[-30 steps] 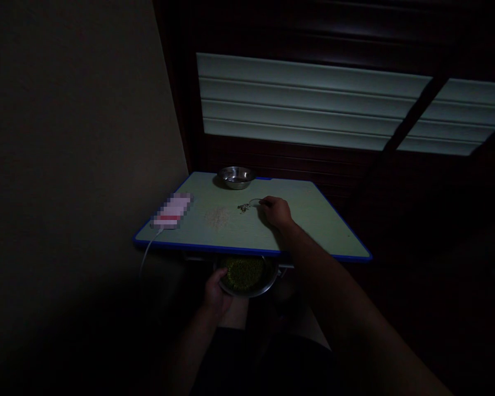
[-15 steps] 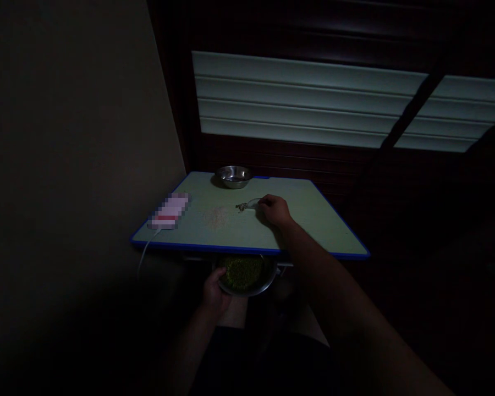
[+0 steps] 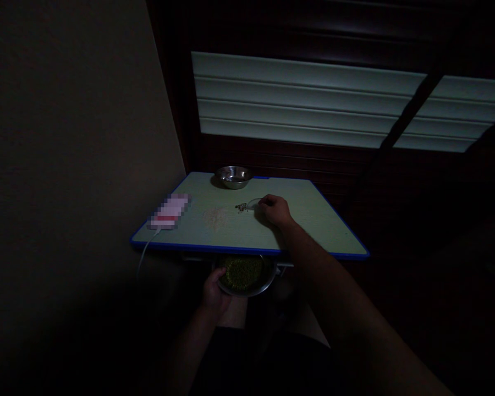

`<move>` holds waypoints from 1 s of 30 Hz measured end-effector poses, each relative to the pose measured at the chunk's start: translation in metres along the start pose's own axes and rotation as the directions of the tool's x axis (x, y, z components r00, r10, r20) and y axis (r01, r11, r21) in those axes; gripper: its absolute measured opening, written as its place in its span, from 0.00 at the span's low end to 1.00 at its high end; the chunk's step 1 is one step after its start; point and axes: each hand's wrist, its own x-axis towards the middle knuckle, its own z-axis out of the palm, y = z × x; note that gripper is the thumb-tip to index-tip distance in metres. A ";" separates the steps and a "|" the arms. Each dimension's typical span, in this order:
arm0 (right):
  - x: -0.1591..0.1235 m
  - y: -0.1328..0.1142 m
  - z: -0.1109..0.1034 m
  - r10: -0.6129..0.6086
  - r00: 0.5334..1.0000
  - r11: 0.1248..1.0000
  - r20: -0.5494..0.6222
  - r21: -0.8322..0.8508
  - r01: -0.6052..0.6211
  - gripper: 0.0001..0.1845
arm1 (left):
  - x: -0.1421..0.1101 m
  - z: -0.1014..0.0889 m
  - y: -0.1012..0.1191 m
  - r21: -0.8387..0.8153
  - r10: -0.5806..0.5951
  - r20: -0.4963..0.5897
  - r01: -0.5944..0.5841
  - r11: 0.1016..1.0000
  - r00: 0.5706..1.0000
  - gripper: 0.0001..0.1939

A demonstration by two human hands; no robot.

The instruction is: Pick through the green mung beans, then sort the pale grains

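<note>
My right hand (image 3: 275, 210) is closed over the table, pinching a pale, see-through piece with a rounded edge (image 3: 253, 203); its exact kind is unclear in the dim light. The left end of that piece touches a small heap of dark and light bits (image 3: 241, 207) on the tabletop. Below the table's near edge, my left hand (image 3: 215, 289) grips the left rim of a metal bowl (image 3: 259, 291), thumb over the inside. Small green grains, resembling mung beans (image 3: 242, 273), lie in this bowl, whose far side is hidden under the table.
A shiny metal bowl (image 3: 234, 177) stands at the back of the pale, blue-edged table (image 3: 305, 234). Fine pale grains (image 3: 215, 218) are spread left of the heap. A blurred-out, phone-like object (image 3: 170, 211) with a white cable (image 3: 145, 250) lies at the left, near the wall (image 3: 86, 110).
The see-through piece has tilted, showing more of its face, and sits against the heap. My left hand keeps its hold on the bowl. The view has shifted slightly.
</note>
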 end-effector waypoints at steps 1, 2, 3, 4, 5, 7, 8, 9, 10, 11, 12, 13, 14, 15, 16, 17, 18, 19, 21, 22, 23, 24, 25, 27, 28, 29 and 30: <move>-0.001 -0.001 0.000 -0.002 1.000 1.000 -0.006 0.007 0.002 0.09 | 0.000 0.000 0.000 -0.001 -0.006 -0.004 0.006 1.000 1.000 0.16; -0.001 -0.002 -0.001 -0.004 1.000 1.000 -0.007 0.011 0.004 0.09 | 0.000 0.000 0.000 -0.002 -0.015 -0.009 0.015 1.000 1.000 0.16; -0.001 -0.002 -0.001 -0.003 1.000 1.000 -0.006 0.013 0.003 0.09 | 0.000 0.000 0.000 -0.005 -0.023 -0.012 0.023 1.000 1.000 0.16; -0.002 -0.002 -0.001 -0.002 1.000 1.000 -0.001 0.015 0.002 0.09 | 0.000 0.000 0.001 -0.009 -0.031 -0.011 0.031 0.999 0.999 0.17; -0.002 -0.002 -0.001 -0.001 1.000 1.000 0.003 0.015 0.001 0.09 | -0.001 0.000 0.001 -0.011 -0.033 -0.007 0.032 0.999 0.999 0.17; -0.002 -0.002 0.000 -0.004 1.000 1.000 0.006 0.015 0.004 0.09 | -0.001 0.001 0.002 -0.011 -0.022 -0.001 0.022 1.000 1.000 0.17; -0.002 -0.002 0.000 -0.006 1.000 1.000 0.005 0.015 0.006 0.09 | -0.002 0.001 0.002 -0.009 -0.015 0.001 0.015 1.000 1.000 0.16; -0.002 -0.002 0.000 -0.006 1.000 1.000 0.006 0.016 0.006 0.08 | -0.002 0.001 0.002 -0.004 -0.007 0.002 0.007 1.000 1.000 0.15; -0.002 -0.001 0.000 -0.002 1.000 1.000 0.007 0.019 0.002 0.08 | -0.002 0.001 0.002 0.000 -0.003 0.001 0.003 1.000 1.000 0.14; -0.002 -0.001 0.001 0.005 1.000 1.000 0.009 0.025 -0.005 0.08 | -0.002 0.001 0.002 0.005 -0.004 -0.001 0.004 1.000 1.000 0.13; -0.002 -0.001 0.001 0.011 1.000 0.999 0.010 0.033 -0.012 0.07 | -0.001 0.001 0.001 0.007 -0.007 -0.003 0.007 1.000 1.000 0.12; -0.002 -0.001 0.001 0.015 1.000 0.999 0.007 0.043 -0.016 0.07 | -0.001 0.001 0.001 0.009 -0.013 -0.005 0.013 1.000 1.000 0.12; -0.002 -0.001 0.001 0.017 1.000 0.998 -0.001 0.053 -0.017 0.07 | -0.001 0.000 0.001 0.008 -0.015 -0.007 0.016 1.000 1.000 0.11; -0.002 -0.001 0.001 0.015 1.000 0.998 -0.012 0.063 -0.015 0.07 | -0.001 0.000 0.001 0.004 -0.014 -0.008 0.014 1.000 1.000 0.11; -0.002 -0.001 0.001 0.014 1.000 0.997 -0.026 0.073 -0.012 0.07 | 0.000 0.000 0.000 -0.001 -0.009 -0.007 0.009 1.000 1.000 0.12; -0.002 -0.001 0.001 0.015 0.999 0.997 -0.039 0.081 -0.012 0.07 | 0.000 0.000 0.000 -0.005 -0.001 -0.005 0.001 1.000 1.000 0.12; -0.002 -0.001 0.001 0.019 0.999 0.996 -0.046 0.085 -0.015 0.07 | 0.000 0.000 0.000 -0.007 0.003 -0.003 -0.003 1.000 1.000 0.13; -0.002 -0.001 0.001 0.023 0.999 0.996 -0.048 0.083 -0.019 0.07 | 0.000 0.000 0.000 -0.008 0.006 -0.003 -0.006 1.000 1.000 0.13; -0.003 -0.002 0.000 0.031 0.999 0.998 -0.039 0.061 -0.029 0.06 | 0.000 0.001 0.000 -0.006 0.005 -0.008 -0.005 1.000 1.000 0.14; -0.003 -0.002 0.000 0.034 0.999 0.999 -0.033 0.042 -0.033 0.06 | 0.000 0.001 0.000 -0.005 0.001 -0.009 -0.001 1.000 1.000 0.15; -0.003 -0.002 0.000 0.036 0.999 0.999 -0.029 0.022 -0.036 0.06 | 0.000 0.001 0.000 -0.004 -0.004 -0.007 0.004 1.000 1.000 0.15; -0.003 -0.003 -0.001 0.040 0.999 0.999 -0.031 0.003 -0.040 0.06 | 0.000 0.001 0.000 -0.006 -0.006 -0.004 0.006 1.000 1.000 0.16; -0.003 -0.003 -0.001 0.044 0.998 0.999 -0.034 -0.011 -0.044 0.06 | -0.001 0.001 0.001 -0.007 -0.007 -0.004 0.007 1.000 1.000 0.16; -0.003 -0.003 0.000 0.045 0.998 0.999 -0.037 -0.021 -0.045 0.07 | -0.001 0.001 0.001 -0.011 -0.001 -0.008 0.001 1.000 1.000 0.15; -0.003 -0.002 0.000 0.042 0.998 0.999 -0.036 -0.019 -0.042 0.07 | -0.001 0.001 0.001 -0.014 0.003 -0.008 -0.003 1.000 1.000 0.15; -0.003 -0.002 0.000 0.035 0.999 0.999 -0.032 -0.014 -0.035 0.07 | -0.001 0.001 0.001 -0.017 0.005 -0.007 -0.005 1.000 1.000 0.14; -0.003 -0.001 0.000 0.026 0.999 1.000 -0.028 -0.008 -0.027 0.07 | -0.001 0.001 0.001 -0.019 0.002 -0.007 -0.002 1.000 1.000 0.14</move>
